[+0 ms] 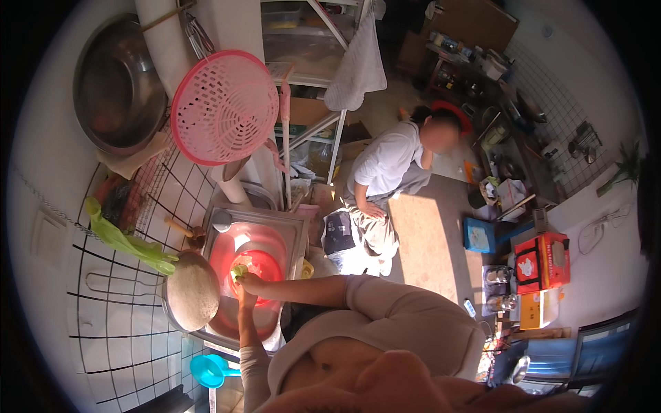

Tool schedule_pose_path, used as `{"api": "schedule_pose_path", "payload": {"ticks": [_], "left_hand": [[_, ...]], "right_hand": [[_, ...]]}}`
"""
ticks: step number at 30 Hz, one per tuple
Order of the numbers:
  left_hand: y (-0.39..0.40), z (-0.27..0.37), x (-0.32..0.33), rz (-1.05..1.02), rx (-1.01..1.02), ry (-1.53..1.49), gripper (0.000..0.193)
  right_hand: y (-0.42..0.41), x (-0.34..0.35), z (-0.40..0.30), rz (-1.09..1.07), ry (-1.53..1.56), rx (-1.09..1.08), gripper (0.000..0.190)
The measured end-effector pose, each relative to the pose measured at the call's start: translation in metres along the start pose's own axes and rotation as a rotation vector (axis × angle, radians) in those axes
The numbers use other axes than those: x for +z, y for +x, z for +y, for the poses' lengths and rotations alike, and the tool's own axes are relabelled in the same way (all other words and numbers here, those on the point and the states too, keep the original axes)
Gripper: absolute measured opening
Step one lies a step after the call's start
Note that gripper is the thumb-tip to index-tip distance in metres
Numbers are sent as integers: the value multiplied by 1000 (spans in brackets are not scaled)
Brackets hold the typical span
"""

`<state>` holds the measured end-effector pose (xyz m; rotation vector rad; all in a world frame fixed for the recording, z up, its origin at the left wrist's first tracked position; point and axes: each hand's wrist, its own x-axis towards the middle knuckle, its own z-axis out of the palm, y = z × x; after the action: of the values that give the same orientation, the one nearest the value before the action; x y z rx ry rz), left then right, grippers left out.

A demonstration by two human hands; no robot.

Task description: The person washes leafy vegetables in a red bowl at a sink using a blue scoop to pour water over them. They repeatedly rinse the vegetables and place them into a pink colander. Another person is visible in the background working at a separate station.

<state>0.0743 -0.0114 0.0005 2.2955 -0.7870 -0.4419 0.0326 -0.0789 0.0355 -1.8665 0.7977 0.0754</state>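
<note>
Both hands are together over a small red plastic basin (pixel 271 266), which sits inside a larger red basin (pixel 276 235) in the stainless steel sink (pixel 299 223). My right hand (pixel 253 285) grips a pale green item (pixel 239 272) that looks like a piece of vegetable. Just below it, my left hand (pixel 245 299) touches the same piece; its fingers are partly hidden, and whether they grip cannot be told. Beside the sink on the left are a round mesh strainer (pixel 193 291) and a pair of green rubber gloves (pixel 126 242).
A pink colander (pixel 224 107) and a large steel bowl (pixel 121 85) hang at upper left. A turquoise dipper (pixel 207 370) hangs below the sink. Another person (pixel 387 160) crouches beyond the sink. A metal shelf rack (pixel 338 147) stands behind it.
</note>
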Motion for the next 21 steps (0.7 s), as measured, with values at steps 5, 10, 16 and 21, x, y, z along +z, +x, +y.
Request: {"api": "schedule_pose_path", "payload": {"ticks": [5,10,16,21], "left_hand": [[-7,18,6,163,-11,-248,22],[-7,-6,17,108,-120,84,22],[-1,-28,18,76,-201,215,21],[-1,-36,16,54,-236,252,20]], "right_hand": [[-10,6,-17,201,-169,-29,34],[-36,-23,-30,-123,75,38,29],[-60,-60,-46,-353,384,158,29],[-68,-76,-54,-410,377,187,30]]}}
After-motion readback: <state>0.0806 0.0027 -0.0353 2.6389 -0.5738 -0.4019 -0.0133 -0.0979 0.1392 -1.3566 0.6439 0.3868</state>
